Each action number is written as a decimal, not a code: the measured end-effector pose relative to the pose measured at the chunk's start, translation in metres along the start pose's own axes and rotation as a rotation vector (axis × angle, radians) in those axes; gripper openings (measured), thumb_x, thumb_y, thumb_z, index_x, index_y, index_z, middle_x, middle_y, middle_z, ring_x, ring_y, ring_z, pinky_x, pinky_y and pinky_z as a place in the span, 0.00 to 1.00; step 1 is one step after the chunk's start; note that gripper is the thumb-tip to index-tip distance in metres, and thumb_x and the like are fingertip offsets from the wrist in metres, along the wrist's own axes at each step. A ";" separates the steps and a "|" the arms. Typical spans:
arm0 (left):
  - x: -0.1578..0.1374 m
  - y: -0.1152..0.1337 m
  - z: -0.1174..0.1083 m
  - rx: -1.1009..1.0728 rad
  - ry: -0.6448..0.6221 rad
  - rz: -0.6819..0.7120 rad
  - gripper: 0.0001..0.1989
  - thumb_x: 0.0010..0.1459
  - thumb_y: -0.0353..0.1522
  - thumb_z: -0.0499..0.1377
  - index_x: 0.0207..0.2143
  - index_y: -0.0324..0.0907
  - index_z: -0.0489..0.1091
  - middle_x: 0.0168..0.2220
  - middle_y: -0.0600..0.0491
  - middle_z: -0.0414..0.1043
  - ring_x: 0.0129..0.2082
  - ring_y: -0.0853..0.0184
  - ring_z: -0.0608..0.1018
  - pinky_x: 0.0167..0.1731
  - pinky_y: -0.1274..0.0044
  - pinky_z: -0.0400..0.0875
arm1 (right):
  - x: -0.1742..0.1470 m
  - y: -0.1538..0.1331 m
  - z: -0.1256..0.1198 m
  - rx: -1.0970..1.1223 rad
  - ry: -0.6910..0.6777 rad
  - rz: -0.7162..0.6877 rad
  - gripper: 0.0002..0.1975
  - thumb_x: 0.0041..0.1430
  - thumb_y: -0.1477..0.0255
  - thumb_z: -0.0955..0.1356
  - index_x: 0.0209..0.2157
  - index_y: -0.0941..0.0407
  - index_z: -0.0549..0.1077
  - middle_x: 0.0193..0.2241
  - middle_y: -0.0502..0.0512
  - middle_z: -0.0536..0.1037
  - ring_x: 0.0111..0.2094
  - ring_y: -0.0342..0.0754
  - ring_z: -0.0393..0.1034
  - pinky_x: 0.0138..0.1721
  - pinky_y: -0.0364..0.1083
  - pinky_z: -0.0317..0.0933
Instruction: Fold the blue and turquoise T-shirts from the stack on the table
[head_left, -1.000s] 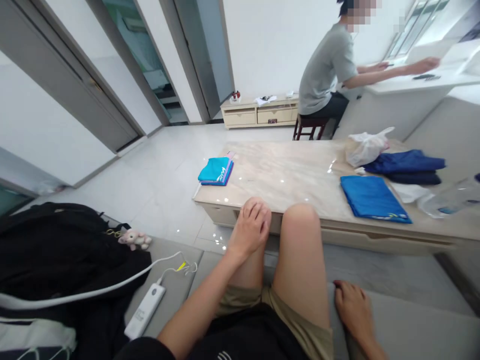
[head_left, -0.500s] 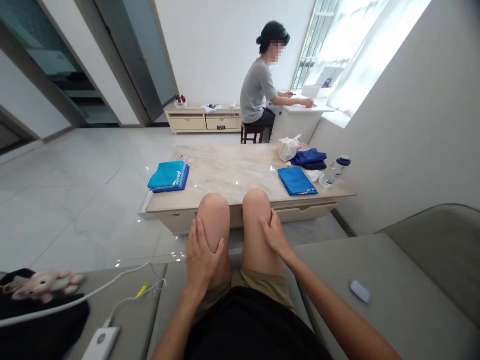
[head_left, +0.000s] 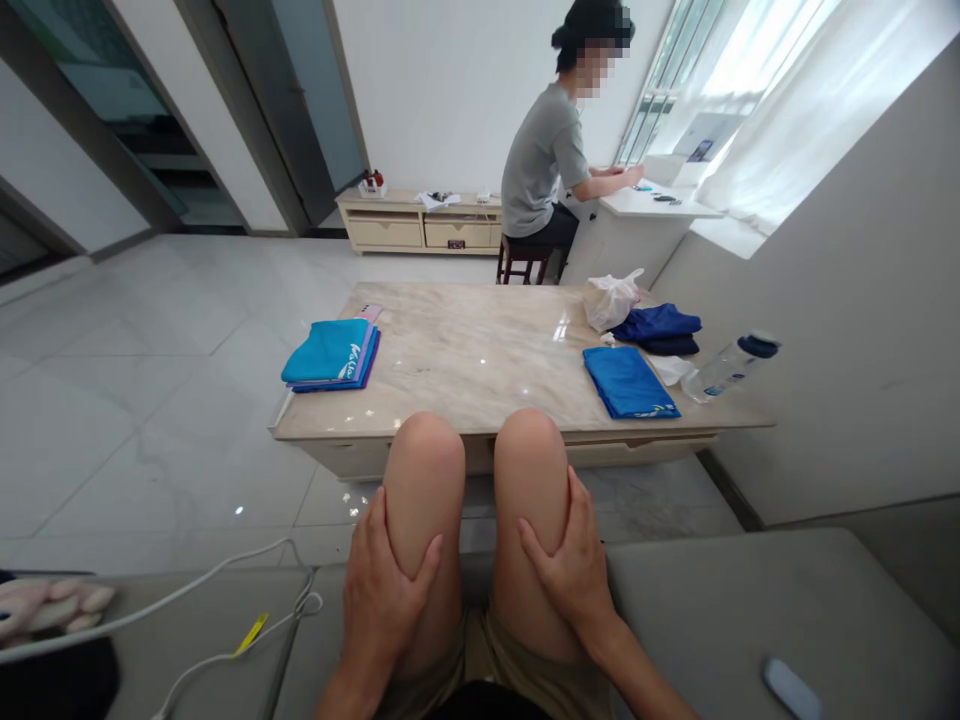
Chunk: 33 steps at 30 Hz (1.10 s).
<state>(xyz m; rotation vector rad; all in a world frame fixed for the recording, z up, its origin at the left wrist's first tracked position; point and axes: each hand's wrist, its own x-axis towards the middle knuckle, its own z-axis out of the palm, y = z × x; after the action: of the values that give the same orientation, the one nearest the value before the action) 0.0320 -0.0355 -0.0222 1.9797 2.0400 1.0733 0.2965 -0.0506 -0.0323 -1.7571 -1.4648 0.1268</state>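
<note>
— Two hands, both on bare thighs. The left hand (head_left: 386,590) lies flat on the outer side of the left thigh (head_left: 424,500), just below the knee, fingers spread and thumb across the front; its grip is released, only resting on skin.

— And the right hand (head_left: 574,565)?

— The same, mirrored. It cups the outer side of the right thigh (head_left: 529,490), fingers loose, grasping nothing. Both knees stand side by side, close to the near edge of the worktop (head_left: 480,350), whose marble top lies ahead of them.

— What lies on that worktop?

— At the left edge, a turquoise folded cloth (head_left: 326,350) on top of a thin stack of purple and blue ones. Toward the right end, a flat blue folded cloth (head_left: 628,380) near the front edge. Behind it a dark blue bundle (head_left: 660,328), with a white plastic bag (head_left: 611,298) just beside that at the far edge. A clear water bottle (head_left: 726,368) with a dark cap lies tilted at the right end.

— Anyone else about?

— A person in a grey shirt (head_left: 544,160) sits on a dark stool (head_left: 525,262) beyond the worktop's far edge, arms on a white desk under the window. On the grey sofa (head_left: 735,610) a white cable (head_left: 225,570) runs off to the left, and a small pale oval object (head_left: 787,688) lies to the right.
</note>
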 end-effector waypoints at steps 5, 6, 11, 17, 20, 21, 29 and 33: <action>-0.001 0.003 0.004 0.005 0.003 0.035 0.45 0.69 0.53 0.62 0.79 0.42 0.54 0.70 0.35 0.70 0.68 0.42 0.77 0.65 0.49 0.77 | -0.002 0.004 0.001 0.007 -0.014 -0.017 0.46 0.72 0.49 0.70 0.79 0.57 0.55 0.70 0.73 0.70 0.69 0.69 0.68 0.68 0.67 0.67; -0.002 0.004 0.005 0.010 0.003 0.041 0.45 0.69 0.53 0.62 0.79 0.42 0.54 0.71 0.34 0.70 0.68 0.42 0.76 0.65 0.49 0.77 | -0.002 0.004 0.002 0.009 -0.015 -0.020 0.46 0.72 0.49 0.70 0.79 0.58 0.55 0.70 0.73 0.69 0.70 0.69 0.68 0.68 0.67 0.67; -0.006 0.006 0.007 0.023 0.008 0.056 0.46 0.69 0.52 0.62 0.80 0.42 0.52 0.72 0.34 0.69 0.69 0.41 0.76 0.65 0.49 0.76 | -0.002 0.003 0.004 0.029 -0.006 -0.013 0.48 0.72 0.48 0.69 0.80 0.59 0.54 0.71 0.74 0.68 0.71 0.69 0.66 0.70 0.68 0.64; -0.004 0.004 0.007 0.022 0.039 0.037 0.45 0.69 0.52 0.62 0.79 0.40 0.55 0.71 0.33 0.70 0.68 0.41 0.77 0.65 0.50 0.76 | -0.001 0.009 0.004 0.043 -0.001 -0.013 0.47 0.72 0.47 0.69 0.79 0.60 0.56 0.70 0.75 0.69 0.70 0.69 0.67 0.70 0.68 0.65; -0.003 0.000 0.006 0.014 0.047 0.018 0.44 0.69 0.52 0.62 0.78 0.40 0.56 0.70 0.33 0.70 0.67 0.41 0.77 0.65 0.50 0.76 | 0.001 0.009 0.004 0.045 0.008 -0.012 0.47 0.72 0.46 0.68 0.78 0.61 0.57 0.69 0.75 0.70 0.69 0.69 0.67 0.69 0.68 0.65; -0.003 -0.001 0.005 0.013 0.047 0.013 0.44 0.69 0.52 0.62 0.78 0.40 0.56 0.70 0.33 0.70 0.67 0.41 0.77 0.65 0.50 0.76 | 0.001 0.009 0.004 0.045 0.010 -0.013 0.46 0.72 0.47 0.68 0.78 0.61 0.57 0.69 0.75 0.70 0.69 0.69 0.67 0.69 0.68 0.65; -0.004 -0.004 0.003 0.011 0.037 0.027 0.44 0.70 0.51 0.62 0.78 0.40 0.56 0.70 0.33 0.70 0.67 0.42 0.77 0.64 0.50 0.77 | -0.001 0.006 0.007 0.038 -0.002 -0.039 0.45 0.72 0.47 0.69 0.78 0.59 0.57 0.70 0.74 0.69 0.70 0.68 0.67 0.69 0.67 0.65; -0.005 0.002 0.005 0.000 0.033 0.035 0.44 0.69 0.51 0.63 0.79 0.41 0.55 0.70 0.34 0.70 0.68 0.42 0.76 0.65 0.50 0.76 | -0.002 0.002 0.010 0.040 -0.004 -0.049 0.45 0.72 0.48 0.69 0.79 0.59 0.57 0.70 0.74 0.69 0.71 0.68 0.66 0.70 0.67 0.64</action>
<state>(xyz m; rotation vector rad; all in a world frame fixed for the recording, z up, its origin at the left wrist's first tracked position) 0.0366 -0.0379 -0.0268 2.0186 2.0288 1.1206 0.2922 -0.0473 -0.0407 -1.6892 -1.4969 0.1331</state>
